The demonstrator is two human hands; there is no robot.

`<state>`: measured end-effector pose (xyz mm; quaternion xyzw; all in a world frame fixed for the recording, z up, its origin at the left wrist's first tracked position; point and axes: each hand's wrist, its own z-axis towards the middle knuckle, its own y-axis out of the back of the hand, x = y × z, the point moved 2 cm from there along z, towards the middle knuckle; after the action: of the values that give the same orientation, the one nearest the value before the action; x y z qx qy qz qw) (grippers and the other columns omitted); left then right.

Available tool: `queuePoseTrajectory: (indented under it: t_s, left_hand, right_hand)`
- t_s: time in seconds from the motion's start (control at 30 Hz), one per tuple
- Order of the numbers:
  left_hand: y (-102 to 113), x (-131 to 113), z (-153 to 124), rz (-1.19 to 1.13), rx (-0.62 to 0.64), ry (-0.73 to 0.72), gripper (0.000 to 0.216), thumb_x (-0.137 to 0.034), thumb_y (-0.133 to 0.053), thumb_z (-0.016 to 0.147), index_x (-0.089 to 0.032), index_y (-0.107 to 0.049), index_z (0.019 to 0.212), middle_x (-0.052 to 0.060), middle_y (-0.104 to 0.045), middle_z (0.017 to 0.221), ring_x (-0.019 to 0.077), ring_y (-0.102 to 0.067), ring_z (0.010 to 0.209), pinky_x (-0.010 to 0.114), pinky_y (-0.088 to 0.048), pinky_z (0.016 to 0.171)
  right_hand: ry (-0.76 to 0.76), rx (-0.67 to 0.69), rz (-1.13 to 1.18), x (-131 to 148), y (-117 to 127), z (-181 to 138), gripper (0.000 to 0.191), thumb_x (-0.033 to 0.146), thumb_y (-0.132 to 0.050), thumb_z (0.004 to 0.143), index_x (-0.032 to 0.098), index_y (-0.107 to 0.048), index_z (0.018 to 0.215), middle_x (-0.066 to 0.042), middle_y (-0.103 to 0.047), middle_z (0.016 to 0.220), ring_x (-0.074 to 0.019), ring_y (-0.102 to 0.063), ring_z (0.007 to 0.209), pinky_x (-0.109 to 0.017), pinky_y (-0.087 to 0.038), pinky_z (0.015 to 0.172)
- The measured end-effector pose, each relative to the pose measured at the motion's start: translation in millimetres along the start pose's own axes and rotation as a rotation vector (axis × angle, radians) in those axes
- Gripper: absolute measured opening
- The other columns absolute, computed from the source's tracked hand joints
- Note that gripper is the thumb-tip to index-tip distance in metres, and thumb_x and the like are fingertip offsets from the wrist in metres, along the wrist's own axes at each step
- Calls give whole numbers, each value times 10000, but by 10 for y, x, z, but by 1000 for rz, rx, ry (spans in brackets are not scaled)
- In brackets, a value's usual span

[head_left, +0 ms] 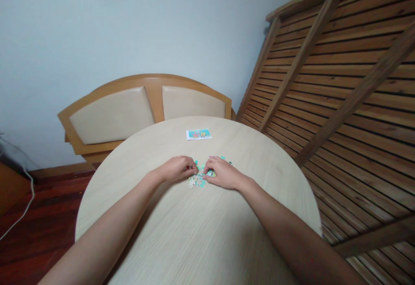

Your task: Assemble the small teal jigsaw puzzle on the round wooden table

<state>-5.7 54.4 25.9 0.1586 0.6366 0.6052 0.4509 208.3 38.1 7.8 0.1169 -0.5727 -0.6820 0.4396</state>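
Note:
A loose heap of small jigsaw puzzle pieces (196, 180), mostly turquoise and pale, lies near the middle of the round table. My left hand (177, 168) is at the heap's left side, fingers curled and the thumb close to the fingertips; whatever is between them is too small to make out. From the right, my right hand (224, 173) arches over the pieces. Its thumb and bent fingers stand apart, with colourful pieces showing in the gap. A few more pieces stick out beyond its knuckles. Beyond both hands lies a small picture card (199, 134) with cartoon figures on turquoise.
The pale wooden table (188, 233) has a rounded edge. A headboard with cream panels (112, 116) stands behind it against the wall. On the right leans a large slatted wooden frame (324, 82). A white cable (31, 185) hangs at the left above the dark red floor.

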Motion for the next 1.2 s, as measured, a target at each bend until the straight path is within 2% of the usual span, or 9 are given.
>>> queuePoseTrajectory:
  t_s: [0.23,0.33,0.4,0.53,0.73,0.97,1.2]
  left_hand:
    - [149,132,-125,-203,27,177,192,-267,-574,822,-137,-716,837,25,-708,752,121,-566,640,213,-407,621]
    - [194,195,-165,-246,24,228,208,-277,-583,774,-124,-711,831,18,-687,729,114,-533,625,211,-390,604]
    - [203,224,-180,-254,54,243,210,-275,-585,746,-125,-711,822,8,-671,721,111,-516,626,209,-380,603]
    - [180,259,-193,-246,142,272,202,-261,-585,707,-129,-712,793,-15,-623,667,105,-475,602,204,-350,576]
    - [114,261,-154,-275,133,199,225,-310,-627,765,-134,-737,852,3,-662,746,118,-528,671,200,-388,634]
    - [39,234,-126,-242,192,158,264,-345,-654,783,-133,-747,910,-3,-624,725,111,-498,643,194,-376,601]
    - [29,217,-126,-250,182,128,243,-353,-657,803,-139,-737,886,-7,-604,715,110,-496,643,197,-372,604]
  right_hand:
    - [6,10,5,27,69,-7,171,332,-688,861,185,-718,942,-76,-662,971,-230,-585,1032,-352,-436,918]
    - [74,22,39,116,65,6,194,338,-674,880,204,-728,1009,-70,-666,1007,-218,-588,1032,-372,-405,978]
    - [108,40,43,163,43,15,234,353,-676,882,218,-729,1065,-69,-665,1029,-219,-589,1042,-390,-381,1014]
    - [131,64,44,192,2,22,255,364,-668,890,210,-736,1081,-82,-661,1030,-223,-586,1044,-369,-405,973]
    - [137,50,75,187,20,29,178,327,-690,877,197,-737,988,-67,-679,995,-210,-596,1026,-354,-397,969]
    - [115,34,141,173,53,34,105,289,-690,871,185,-711,868,-36,-715,878,-180,-624,907,-330,-400,942]
    - [85,137,200,227,139,11,112,275,-679,847,183,-740,830,-34,-735,847,-160,-649,805,-263,-447,785]
